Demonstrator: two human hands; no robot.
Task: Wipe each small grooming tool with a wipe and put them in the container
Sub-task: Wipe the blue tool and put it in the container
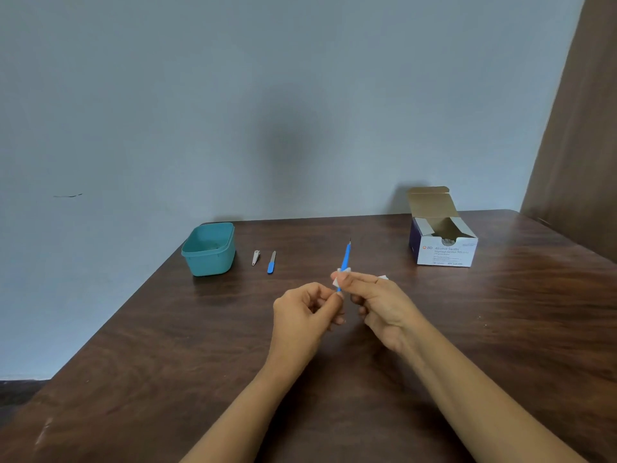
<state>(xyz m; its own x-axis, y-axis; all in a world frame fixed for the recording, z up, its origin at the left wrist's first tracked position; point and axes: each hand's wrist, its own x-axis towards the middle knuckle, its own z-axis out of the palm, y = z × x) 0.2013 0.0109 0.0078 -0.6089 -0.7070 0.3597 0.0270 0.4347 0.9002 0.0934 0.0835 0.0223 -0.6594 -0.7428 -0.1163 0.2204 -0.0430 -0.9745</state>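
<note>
Wiping in hand: left hand (300, 312) pinches lower end of blue tool (346, 259), right hand (377, 305) pinches wipe (336, 279) round its shaft. Next, probably: tool into container (210, 262); clipper (255, 257) and file (271, 262) wait.

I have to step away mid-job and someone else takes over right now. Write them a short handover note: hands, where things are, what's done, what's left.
Left hand pinches the lower end of the slim blue-handled tool with a thin metal tip.
Right hand pinches the white wipe round that tool's handle.
On the dark wooden table: teal plastic container; right of it lie the small metal nail clipper and blue-handled nail file; the open white box of alcohol swabs stands far right.
Done: no tool seen in the container.
Left: finish this tool, put it in, then wipe and put in clipper and file.
</note>
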